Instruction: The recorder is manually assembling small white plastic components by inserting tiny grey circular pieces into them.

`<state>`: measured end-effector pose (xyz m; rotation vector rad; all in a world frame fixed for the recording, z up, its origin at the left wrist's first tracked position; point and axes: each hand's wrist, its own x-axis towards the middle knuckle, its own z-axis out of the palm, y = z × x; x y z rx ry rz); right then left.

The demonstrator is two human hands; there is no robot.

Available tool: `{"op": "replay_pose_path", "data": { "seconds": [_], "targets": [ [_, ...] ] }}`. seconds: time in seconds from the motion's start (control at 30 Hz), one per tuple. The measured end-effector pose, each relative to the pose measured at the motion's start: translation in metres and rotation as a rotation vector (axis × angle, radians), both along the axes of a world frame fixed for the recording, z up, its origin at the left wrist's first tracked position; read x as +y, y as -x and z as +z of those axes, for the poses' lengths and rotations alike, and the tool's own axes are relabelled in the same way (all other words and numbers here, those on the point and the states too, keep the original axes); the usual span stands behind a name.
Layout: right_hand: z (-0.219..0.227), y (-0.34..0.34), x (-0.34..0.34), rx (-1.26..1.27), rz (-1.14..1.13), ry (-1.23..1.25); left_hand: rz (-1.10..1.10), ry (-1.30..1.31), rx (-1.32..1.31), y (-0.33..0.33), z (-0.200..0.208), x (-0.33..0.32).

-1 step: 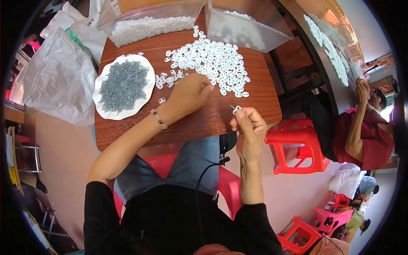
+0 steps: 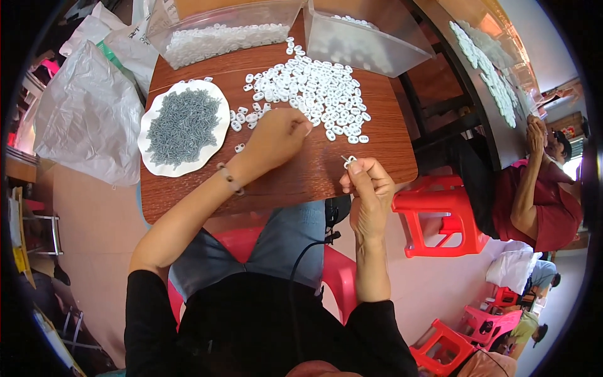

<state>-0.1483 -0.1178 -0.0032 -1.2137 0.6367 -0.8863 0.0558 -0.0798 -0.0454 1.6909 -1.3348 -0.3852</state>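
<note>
My left hand [image 2: 276,135] rests on the wooden table [image 2: 301,179] at the near edge of a spread of small white plastic pieces [image 2: 314,88]. Its fingertips are bunched together against the pieces, and whether they hold one is hidden. My right hand [image 2: 370,188] is raised over the table's front right corner. It pinches one small white piece [image 2: 349,161] between thumb and fingers. A white plate [image 2: 151,151] heaped with small grey metal parts [image 2: 184,125] lies to the left of my left hand.
Two clear plastic bins stand at the table's back, one [image 2: 220,31] with white pieces, one [image 2: 364,41] nearly bare. White plastic bags [image 2: 88,119] hang at the left. Red stools [image 2: 440,213] stand to the right, where another person [image 2: 534,201] sits at a second table.
</note>
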Motion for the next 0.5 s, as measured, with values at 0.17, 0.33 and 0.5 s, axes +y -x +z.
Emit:
{"op": "replay_pose_path", "data": {
  "seconds": [0.17, 0.33, 0.5],
  "targets": [
    [-0.003, 0.001, 0.001, -0.011, 0.068, -0.015, -0.018, -0.135, 1.004, 0.006, 0.027, 0.039],
    [-0.002, -0.002, 0.008, 0.001, 0.110, -0.013, -0.037, 0.010, 1.155, 0.025, 0.040, 0.069],
    [0.001, -0.001, 0.013, 0.021, 0.126, -0.008, -0.117, 0.040, 1.215, 0.034, 0.046, 0.087]
  ]
}}
